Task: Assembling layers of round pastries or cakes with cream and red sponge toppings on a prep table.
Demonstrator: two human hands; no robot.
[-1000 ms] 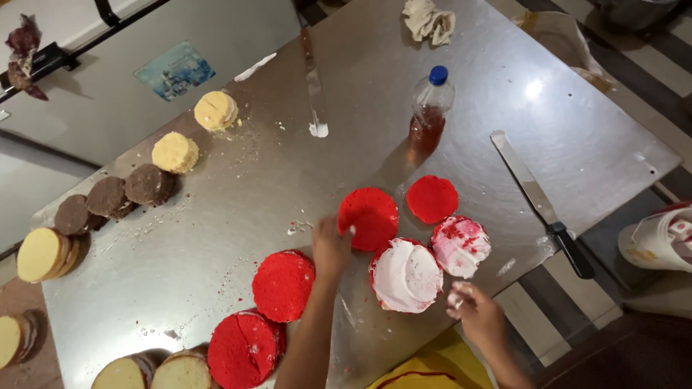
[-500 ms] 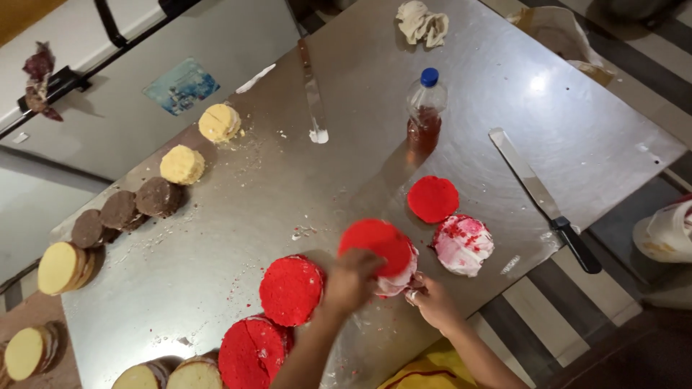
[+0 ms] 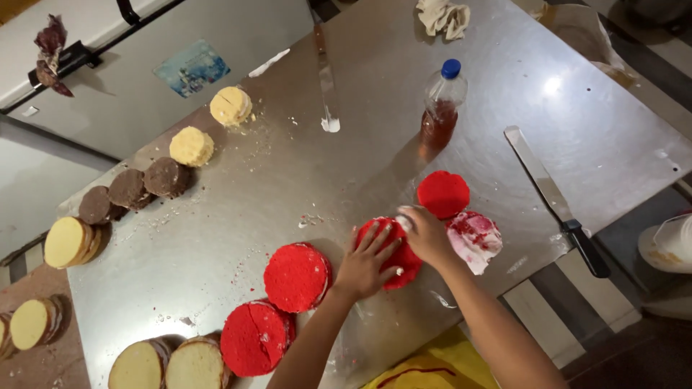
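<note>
A red cake layer (image 3: 393, 252) is pressed flat on the steel table (image 3: 303, 173) by both hands – the left hand (image 3: 366, 261) is spread wide with fingers splayed over its near edge, the right hand (image 3: 425, 234) is laid open on its far side. Just beside it, a cream-smeared layer (image 3: 476, 238) and another red round (image 3: 442, 194) are seen – a long knife (image 3: 551, 194) is lying well apart

The red cake layer (image 3: 389, 248) that lay beside the bottle-side red round (image 3: 442, 194) now covers the cream-topped layer, both hands (image 3: 367, 263) (image 3: 425, 234) pressing on it.
</note>
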